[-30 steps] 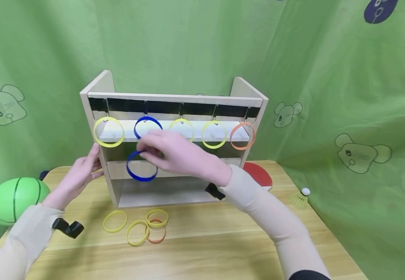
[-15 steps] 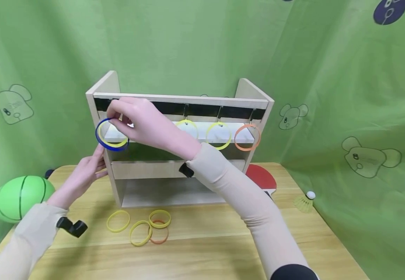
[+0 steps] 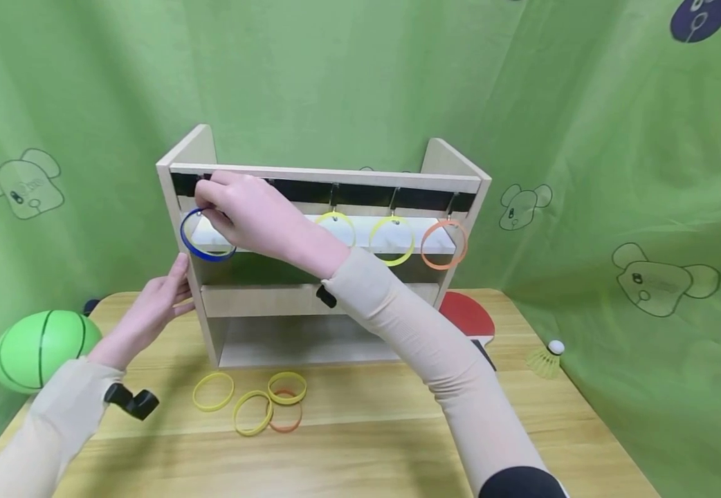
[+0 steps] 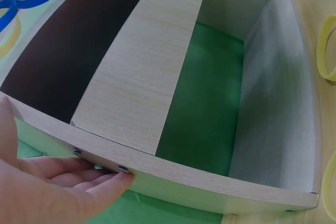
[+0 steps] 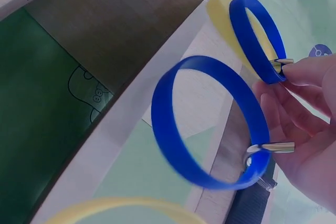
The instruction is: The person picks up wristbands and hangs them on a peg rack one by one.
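Note:
My right hand (image 3: pixel 251 211) pinches a blue ring (image 5: pixel 241 35) between thumb and fingers at the leftmost hook of a small wooden shelf (image 3: pixel 261 301). In the right wrist view, the tip of that hook (image 5: pixel 283 63) pokes through the ring beside my thumb. A yellow ring (image 5: pixel 223 24) shows behind it. Another blue ring (image 5: pixel 164 114) hangs from the neighbouring hook, hidden behind my right hand in the head view. My left hand (image 3: pixel 149 311) rests against the shelf's left side panel, fingers fairly straight; in the left wrist view its fingertips (image 4: pixel 123 179) touch the panel's outer face.
Two yellow rings and an orange ring (image 3: pixel 444 266) hang farther right. Several yellow rings (image 3: pixel 252 432) and an orange one (image 3: pixel 286 429) lie on the table before the shelf. A green ball (image 3: pixel 43 349) sits left; a red paddle (image 3: pixel 466 315) and shuttlecock (image 3: pixel 547 358) lie right.
My right hand has carried the blue ring left and up from below the second hook to the leftmost hook, over the yellow ring there. My left hand keeps its place on the side panel.

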`<state>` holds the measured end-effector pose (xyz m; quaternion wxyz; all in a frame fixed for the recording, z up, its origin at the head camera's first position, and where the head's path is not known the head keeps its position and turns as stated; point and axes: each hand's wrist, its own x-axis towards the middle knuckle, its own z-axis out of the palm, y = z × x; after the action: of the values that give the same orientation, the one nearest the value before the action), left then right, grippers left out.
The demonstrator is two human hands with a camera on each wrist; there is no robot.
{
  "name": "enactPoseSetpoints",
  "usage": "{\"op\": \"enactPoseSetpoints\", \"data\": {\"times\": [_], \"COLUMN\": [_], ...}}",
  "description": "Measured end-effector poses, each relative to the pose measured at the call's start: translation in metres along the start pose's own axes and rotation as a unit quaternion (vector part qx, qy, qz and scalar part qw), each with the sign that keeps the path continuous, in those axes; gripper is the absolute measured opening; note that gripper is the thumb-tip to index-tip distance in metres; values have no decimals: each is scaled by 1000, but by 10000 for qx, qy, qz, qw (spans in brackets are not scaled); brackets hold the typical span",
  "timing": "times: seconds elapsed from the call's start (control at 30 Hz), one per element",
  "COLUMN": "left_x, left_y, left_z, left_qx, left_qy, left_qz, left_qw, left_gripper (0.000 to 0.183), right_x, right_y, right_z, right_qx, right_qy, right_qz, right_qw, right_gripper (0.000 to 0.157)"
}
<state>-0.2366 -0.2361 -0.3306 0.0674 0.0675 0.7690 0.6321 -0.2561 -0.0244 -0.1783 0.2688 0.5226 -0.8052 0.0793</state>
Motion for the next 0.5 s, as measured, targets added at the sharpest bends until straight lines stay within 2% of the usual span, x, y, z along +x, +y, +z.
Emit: {"op": "enactPoseSetpoints", "data": {"times": [0.27, 0.4, 0.5], "left_x": [0, 0, 0], "left_y": [2, 1, 1], "left_z": [-1, 0, 0], "left_qx": [47, 76, 108], "left_qy": [-30, -29, 4], "left_qz": [6, -13, -23], "left_qw": [10000, 10000, 9999], "left_gripper": [92, 92, 92], "right_x": [-10, -30, -52], "right_y": [-6, -12, -17], "right_z": [-7, -11, -6], "right_qx": [-103, -126, -80], "right_qy": [162, 449, 662], "right_qz": [-62, -367, -603], "right_qw": [9998, 9982, 9960], "right_gripper": [15, 13, 10]}}
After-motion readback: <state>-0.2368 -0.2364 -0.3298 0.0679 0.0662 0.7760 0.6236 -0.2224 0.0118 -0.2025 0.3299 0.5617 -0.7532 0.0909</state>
